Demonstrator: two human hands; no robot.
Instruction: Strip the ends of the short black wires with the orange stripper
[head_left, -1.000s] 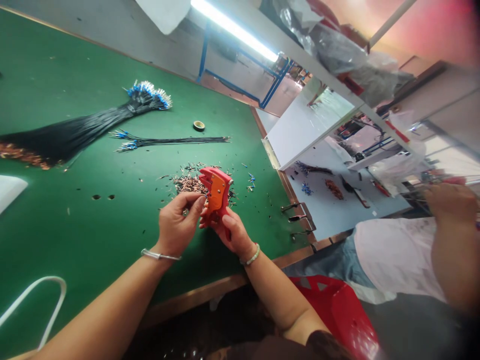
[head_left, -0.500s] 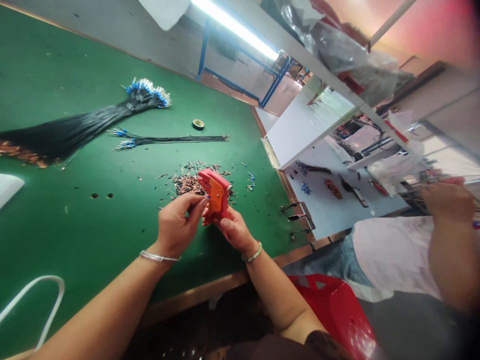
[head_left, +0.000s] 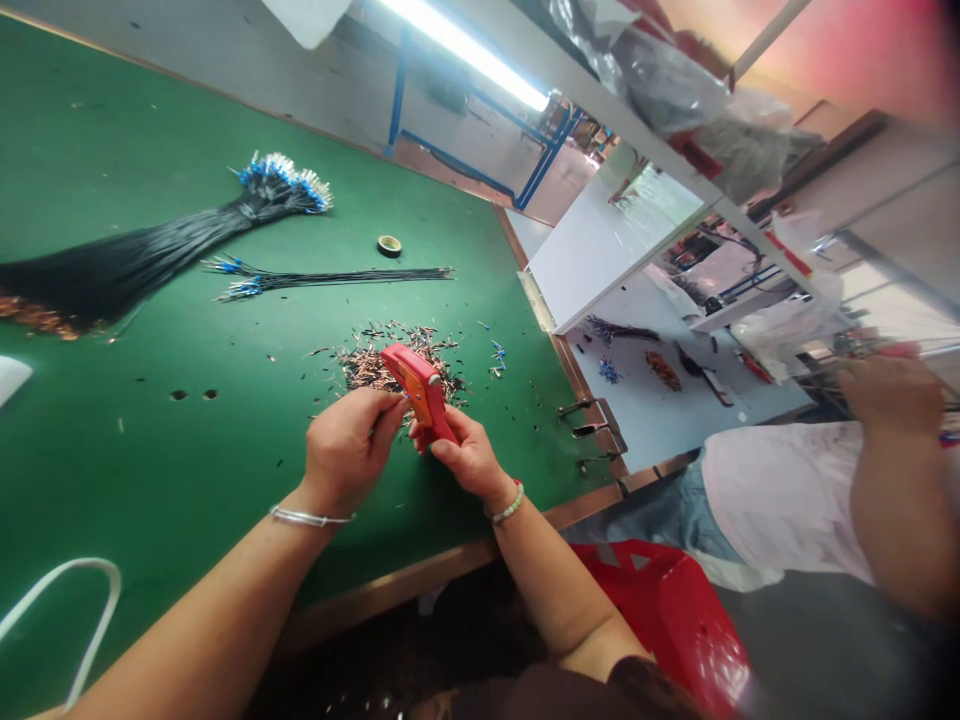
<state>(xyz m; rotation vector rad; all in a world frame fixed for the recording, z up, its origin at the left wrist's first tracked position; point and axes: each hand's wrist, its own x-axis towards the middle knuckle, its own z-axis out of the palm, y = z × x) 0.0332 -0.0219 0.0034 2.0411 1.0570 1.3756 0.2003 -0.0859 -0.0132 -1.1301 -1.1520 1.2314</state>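
A pistol-shaped red-and-orange wire stripper (head_left: 421, 390) is gripped in my right hand (head_left: 469, 455), its head tilted up to the left. Close beside it, my left hand (head_left: 352, 440) is closed in a pinch at the tool's left side. A speck of blue shows at those fingertips, but what they hold is mostly hidden. Behind the tool lies a pile of short black and copper wire scraps (head_left: 367, 365). Beyond that, a small bundle of black wires (head_left: 352, 277) with blue ends rests on the green table (head_left: 247, 460).
A thick bundle of black wires (head_left: 165, 240) lies at the left, beside a tape roll (head_left: 389, 246). Small blue pieces (head_left: 498, 355) are scattered right of the pile. Metal clips (head_left: 596, 432) sit at the table edge. A co-worker's arm (head_left: 904, 480) is at the right.
The wire stripper has tilted, so its red top now shows more and its orange side less. Both hands stay close together; the whole view has shifted slightly.
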